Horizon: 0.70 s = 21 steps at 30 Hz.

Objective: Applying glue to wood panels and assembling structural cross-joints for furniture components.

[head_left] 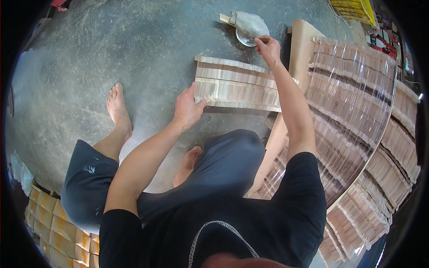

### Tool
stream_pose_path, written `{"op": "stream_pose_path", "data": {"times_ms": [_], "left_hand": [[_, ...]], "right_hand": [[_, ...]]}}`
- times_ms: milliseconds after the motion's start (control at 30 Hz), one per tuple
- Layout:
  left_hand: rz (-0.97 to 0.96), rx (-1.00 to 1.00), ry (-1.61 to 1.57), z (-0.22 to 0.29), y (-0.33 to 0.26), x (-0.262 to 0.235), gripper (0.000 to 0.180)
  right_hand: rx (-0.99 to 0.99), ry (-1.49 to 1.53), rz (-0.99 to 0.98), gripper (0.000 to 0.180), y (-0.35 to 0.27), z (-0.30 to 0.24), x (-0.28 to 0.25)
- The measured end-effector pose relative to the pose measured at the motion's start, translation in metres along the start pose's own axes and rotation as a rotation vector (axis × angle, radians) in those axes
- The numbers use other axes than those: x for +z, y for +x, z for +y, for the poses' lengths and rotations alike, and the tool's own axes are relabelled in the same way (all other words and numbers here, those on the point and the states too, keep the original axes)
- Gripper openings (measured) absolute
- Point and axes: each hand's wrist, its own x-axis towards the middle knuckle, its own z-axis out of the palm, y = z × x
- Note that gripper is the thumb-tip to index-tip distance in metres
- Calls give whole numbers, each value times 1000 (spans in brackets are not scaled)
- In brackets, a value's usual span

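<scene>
A long row of thin, pale wooden pieces (237,85), packed side by side, lies crosswise in front of me above the floor. My left hand (187,107) grips its left end, with fingers along the end and the thumb at the near edge. Beyond the row, my right hand (269,50) is closed on a short brown handle (264,39), whose far part I cannot make out. That handle is at the edge of a round white dish (245,39). A lumpy greyish-white mass (250,24) covers much of the dish, and a light wooden stick (225,18) juts out at its left.
Stacked rows of wooden pieces (353,89) under shiny clear film fill the right side. A brown board (300,49) edges them. Cardboard boxes (58,219) stand at lower left, a yellow crate (353,10) at upper right. My bare foot (118,107) rests on the grey floor (80,67).
</scene>
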Motion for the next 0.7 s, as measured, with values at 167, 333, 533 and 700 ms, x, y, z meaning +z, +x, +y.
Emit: {"op": "stream_pose_path", "data": {"times_ms": [167,333,533,700], "left_hand": [[-28,-26,13,10,1,-3,47],[-28,-7,14,11,0,-4,47],[-4,48,-53,-2,2,5,46],[11,77,-81,-7,2,5,44]], "right_hand": [[111,269,-120,19,4,9,-7],[249,534,-176,18,14,23,-18],[351,693,-254,13,14,28,-28],[413,772,-337,12,17,30,-40]]}}
